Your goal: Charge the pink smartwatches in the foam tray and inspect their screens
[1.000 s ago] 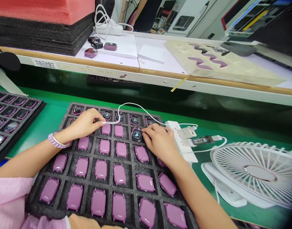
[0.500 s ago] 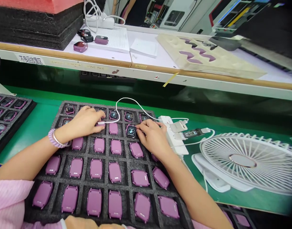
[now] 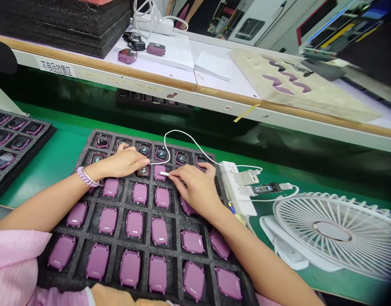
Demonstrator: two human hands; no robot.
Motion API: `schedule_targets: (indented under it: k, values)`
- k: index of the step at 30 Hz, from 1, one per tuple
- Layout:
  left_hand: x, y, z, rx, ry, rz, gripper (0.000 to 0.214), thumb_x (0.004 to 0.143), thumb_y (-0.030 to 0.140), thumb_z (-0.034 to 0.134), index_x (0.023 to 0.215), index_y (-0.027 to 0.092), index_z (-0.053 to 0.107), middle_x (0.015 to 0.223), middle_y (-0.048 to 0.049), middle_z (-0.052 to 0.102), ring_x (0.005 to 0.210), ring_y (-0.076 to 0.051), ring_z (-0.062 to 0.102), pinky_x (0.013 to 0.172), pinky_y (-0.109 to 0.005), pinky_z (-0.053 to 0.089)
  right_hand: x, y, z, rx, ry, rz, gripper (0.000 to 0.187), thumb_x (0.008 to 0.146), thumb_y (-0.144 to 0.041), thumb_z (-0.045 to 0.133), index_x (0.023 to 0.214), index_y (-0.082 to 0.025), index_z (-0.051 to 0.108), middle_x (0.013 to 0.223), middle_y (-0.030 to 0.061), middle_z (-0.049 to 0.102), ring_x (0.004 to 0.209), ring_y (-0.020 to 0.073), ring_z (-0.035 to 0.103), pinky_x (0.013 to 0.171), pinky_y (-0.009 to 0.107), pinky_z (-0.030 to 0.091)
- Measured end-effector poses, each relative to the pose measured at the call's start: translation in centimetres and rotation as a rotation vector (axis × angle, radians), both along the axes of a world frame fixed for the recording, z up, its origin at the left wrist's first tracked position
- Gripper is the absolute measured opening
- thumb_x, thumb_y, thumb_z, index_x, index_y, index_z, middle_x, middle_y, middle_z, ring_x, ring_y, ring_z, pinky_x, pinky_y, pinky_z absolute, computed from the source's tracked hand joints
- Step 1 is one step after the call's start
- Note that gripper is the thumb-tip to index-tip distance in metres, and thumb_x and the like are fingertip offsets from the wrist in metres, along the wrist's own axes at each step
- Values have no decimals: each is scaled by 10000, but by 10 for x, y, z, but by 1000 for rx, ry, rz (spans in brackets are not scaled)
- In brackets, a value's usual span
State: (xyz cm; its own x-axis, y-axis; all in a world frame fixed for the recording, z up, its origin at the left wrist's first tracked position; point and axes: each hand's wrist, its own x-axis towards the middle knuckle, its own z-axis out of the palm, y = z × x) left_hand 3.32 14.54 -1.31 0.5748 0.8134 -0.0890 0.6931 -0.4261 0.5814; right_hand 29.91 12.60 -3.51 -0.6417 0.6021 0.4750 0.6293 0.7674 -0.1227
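Observation:
A dark foam tray holds purple watches in rows of compartments, most back up, with lit screens showing in the far rows. My left hand is over the second row, thumb and fingers closed on the end of a white charging cable. Below its fingertips lies a face-up watch with a lit screen. My right hand pinches a white cable plug, whose tip lies over the back of a purple watch; contact is unclear.
Right of the tray lie a white power strip with adapters and a white fan. Another watch tray is at left. The shelf above holds black foam, loose watches and a beige tray.
The watch under my left hand now shows its screen instead of its back. My right hand has moved left from a lit watch to the purple one, its white plug now showing.

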Motion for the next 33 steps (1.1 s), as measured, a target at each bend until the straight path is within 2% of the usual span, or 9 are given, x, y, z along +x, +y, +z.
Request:
schedule_targets:
  k: [4,6,9,11,15,23,33]
  values:
    - [-2,0,-4,25,-15,3,532,1025,453,218,899,211,676,908,-23,712,970,-222,556,1072,-471,189,-7,-2,0,-32,-145,15,263,1064,-151,406,1005,-190,660,885,54,704,808,223,612,1007,449,206]
    - [-3,2,-5,33,-11,5,512,1019,437,230,914,225,684,906,-16,717,961,-215,561,1070,-470,194,-5,0,8,-144,-105,-15,252,1049,-164,421,988,-196,663,918,61,707,846,232,624,1004,450,224]
    - [-4,5,-7,40,-9,-7,509,1012,442,239,889,226,683,873,-13,716,947,-210,564,1073,-476,198,-4,10,21,-338,-61,-55,241,1030,-182,434,994,-212,670,969,58,703,887,231,638,911,413,294]
    - [-5,6,-7,49,-6,-12,514,1008,444,238,857,217,674,855,-16,709,929,-206,563,1073,-477,210,-6,19,24,-376,-130,-73,226,1010,-170,471,981,-221,689,961,49,697,902,232,640,861,399,301]
    - [-6,9,-5,31,-12,15,508,998,440,245,825,208,662,855,-24,700,929,-207,566,1074,-489,229,-15,35,15,-325,-246,-121,193,963,-108,550,958,-215,711,938,43,666,931,234,628,854,405,290]
    - [-7,25,1,-18,-3,22,488,989,430,251,831,212,658,851,-12,694,938,-200,578,1114,-503,202,-19,47,-4,-267,-189,-127,195,961,-77,551,1003,-181,711,955,58,625,935,234,601,904,417,295]
    - [-6,33,-4,-1,35,10,454,984,435,279,900,228,675,877,-1,718,965,-203,593,1140,-519,165,-16,47,-5,-212,-162,-73,196,976,-96,538,975,-184,712,951,66,599,925,238,581,925,414,316]
